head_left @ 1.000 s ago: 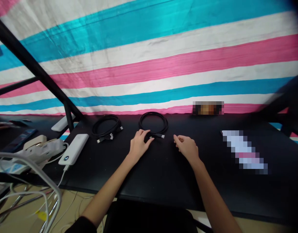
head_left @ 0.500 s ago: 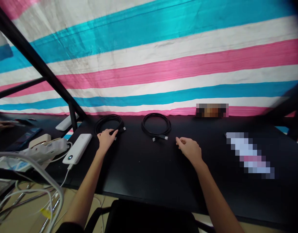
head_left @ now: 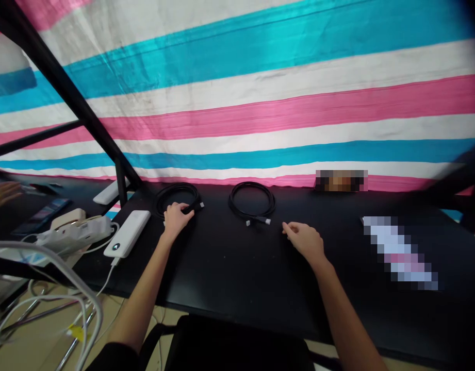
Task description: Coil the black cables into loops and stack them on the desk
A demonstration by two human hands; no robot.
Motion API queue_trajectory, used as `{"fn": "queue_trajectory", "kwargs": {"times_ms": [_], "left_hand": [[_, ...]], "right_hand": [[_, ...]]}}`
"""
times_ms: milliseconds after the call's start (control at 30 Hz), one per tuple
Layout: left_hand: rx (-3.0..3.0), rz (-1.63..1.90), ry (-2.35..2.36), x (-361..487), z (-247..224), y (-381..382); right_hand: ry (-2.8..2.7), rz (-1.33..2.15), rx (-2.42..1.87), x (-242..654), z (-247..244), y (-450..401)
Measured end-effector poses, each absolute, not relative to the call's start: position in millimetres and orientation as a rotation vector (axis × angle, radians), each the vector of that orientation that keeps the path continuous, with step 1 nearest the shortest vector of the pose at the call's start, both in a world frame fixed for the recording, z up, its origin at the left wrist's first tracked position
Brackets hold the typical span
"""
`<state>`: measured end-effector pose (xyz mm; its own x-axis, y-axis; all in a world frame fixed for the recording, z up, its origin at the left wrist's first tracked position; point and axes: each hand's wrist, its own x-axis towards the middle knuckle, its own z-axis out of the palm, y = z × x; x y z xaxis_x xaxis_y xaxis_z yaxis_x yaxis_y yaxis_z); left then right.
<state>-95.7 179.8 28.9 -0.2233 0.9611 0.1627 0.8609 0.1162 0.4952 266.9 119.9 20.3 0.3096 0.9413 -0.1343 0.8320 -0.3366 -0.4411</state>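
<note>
Two coiled black cables lie on the black table. At the near side of the left coil, my left hand has its thumb and fingers closed on the cable near a plug. The right coil rests apart from both hands, its two plug ends toward me. My right hand is curled to the right of that coil, its fingers pressed together; whether anything is inside them is hidden.
A white power bank with a cord and a white power strip are at the left. A blurred pale item lies at the right. Another person's hand shows at the far left edge.
The view has shifted slightly. My left hand keeps its grip on the left coil, its fingers a little more bunched. At the far left, the other person's hand has spread out.
</note>
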Motion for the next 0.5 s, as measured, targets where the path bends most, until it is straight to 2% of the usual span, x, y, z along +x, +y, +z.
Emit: {"fn": "queue_trajectory", "kwargs": {"times_ms": [133, 400, 500], "left_hand": [[1.758, 0.956, 2.106, -100, 37, 183], [1.465, 1.754, 1.768, -100, 81, 154], [1.463, 1.861, 1.57, -93, 98, 132]], "right_hand": [[-1.607, 0.522, -2.293, 267, 19, 120], [-1.581, 0.511, -2.274, 267, 18, 120], [-1.555, 0.515, -2.234, 267, 18, 119]]}}
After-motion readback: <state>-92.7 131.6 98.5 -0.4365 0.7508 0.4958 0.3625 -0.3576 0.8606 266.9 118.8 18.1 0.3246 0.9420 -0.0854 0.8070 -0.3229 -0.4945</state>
